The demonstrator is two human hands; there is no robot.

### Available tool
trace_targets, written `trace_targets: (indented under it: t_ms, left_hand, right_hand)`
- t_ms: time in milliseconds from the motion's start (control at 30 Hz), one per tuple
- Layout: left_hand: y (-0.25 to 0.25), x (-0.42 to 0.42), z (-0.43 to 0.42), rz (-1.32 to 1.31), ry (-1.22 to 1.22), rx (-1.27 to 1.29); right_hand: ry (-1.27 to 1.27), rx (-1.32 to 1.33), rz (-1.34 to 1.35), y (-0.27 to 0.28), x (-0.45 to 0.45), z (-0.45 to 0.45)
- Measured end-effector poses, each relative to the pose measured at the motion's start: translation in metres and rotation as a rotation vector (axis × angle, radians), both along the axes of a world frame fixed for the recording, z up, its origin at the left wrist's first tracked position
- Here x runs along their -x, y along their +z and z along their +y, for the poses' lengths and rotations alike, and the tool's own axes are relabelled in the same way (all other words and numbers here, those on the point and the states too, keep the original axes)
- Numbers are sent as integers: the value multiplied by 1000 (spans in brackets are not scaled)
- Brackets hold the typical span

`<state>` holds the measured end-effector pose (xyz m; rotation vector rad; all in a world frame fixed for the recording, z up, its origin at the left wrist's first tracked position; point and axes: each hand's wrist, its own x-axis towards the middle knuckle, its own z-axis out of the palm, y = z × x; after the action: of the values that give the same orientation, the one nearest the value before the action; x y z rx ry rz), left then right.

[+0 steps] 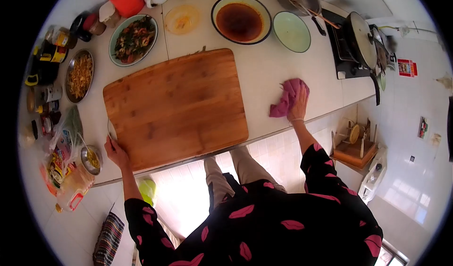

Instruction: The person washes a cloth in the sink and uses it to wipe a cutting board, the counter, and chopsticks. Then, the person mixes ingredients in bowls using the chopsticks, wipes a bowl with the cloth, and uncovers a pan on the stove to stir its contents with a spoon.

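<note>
A large wooden cutting board (177, 108) lies flat on the white counter. At its lower left edge my left hand (116, 153) grips the board beside its thin wire handle (110, 126); part of the fingers is hidden. To the right of the board, my right hand (298, 106) presses a crumpled purple cloth (284, 101) against the counter, with the fingers laid over it.
Behind the board stand a plate of cooked food (133, 40), a bowl of brown sauce (239, 23) and a pale green bowl (291, 32). A metal dish (79, 76) and several jars line the left. A lidded pan (361, 39) sits on the stove at right.
</note>
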<state>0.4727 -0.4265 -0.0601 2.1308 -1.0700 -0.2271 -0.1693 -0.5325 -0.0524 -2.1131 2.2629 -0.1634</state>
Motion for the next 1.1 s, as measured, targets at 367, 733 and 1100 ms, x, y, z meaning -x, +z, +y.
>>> trace_targets:
  t_ms: [367, 733, 1100]
  left_hand:
    - [-25, -22, 4, -281, 6, -71]
    - [-16, -25, -2, -341, 89, -383]
    - [-1, 87, 2, -540, 170, -251]
  right_hand:
    - [368, -97, -137, 32, -117, -23]
    - [282, -31, -16, 10, 12, -111]
    - [-210, -58, 27, -5, 155, -40]
